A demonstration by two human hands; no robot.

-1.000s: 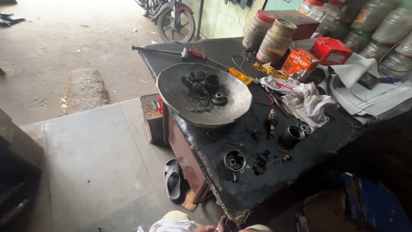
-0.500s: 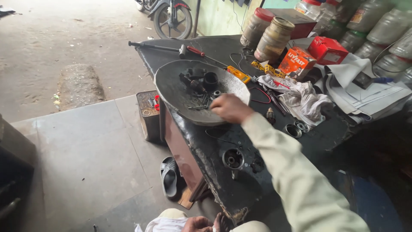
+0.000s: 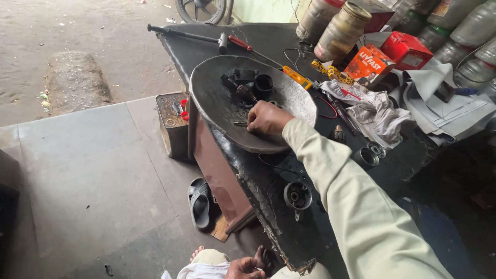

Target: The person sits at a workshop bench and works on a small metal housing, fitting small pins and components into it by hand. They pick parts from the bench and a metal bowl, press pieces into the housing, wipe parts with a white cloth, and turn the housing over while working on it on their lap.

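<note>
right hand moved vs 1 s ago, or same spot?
Yes. The right hand was out of view then; it has since reached forward over the round metal pan and now rests among the small parts near the pan's front rim.

2 small cartons at the bench's far side: orange box [image 3: 370, 64] beside red box [image 3: 407, 49]

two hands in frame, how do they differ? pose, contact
The right hand is stretched out over the shallow metal pan on the black workbench, fingers curled down onto small parts in it; the left hand sits low at the frame's bottom edge, near the lap, off the bench. The right hand shows a full pale sleeve; the left hand shows only knuckles. Both are bare; whether either grips anything is unclear.
</note>
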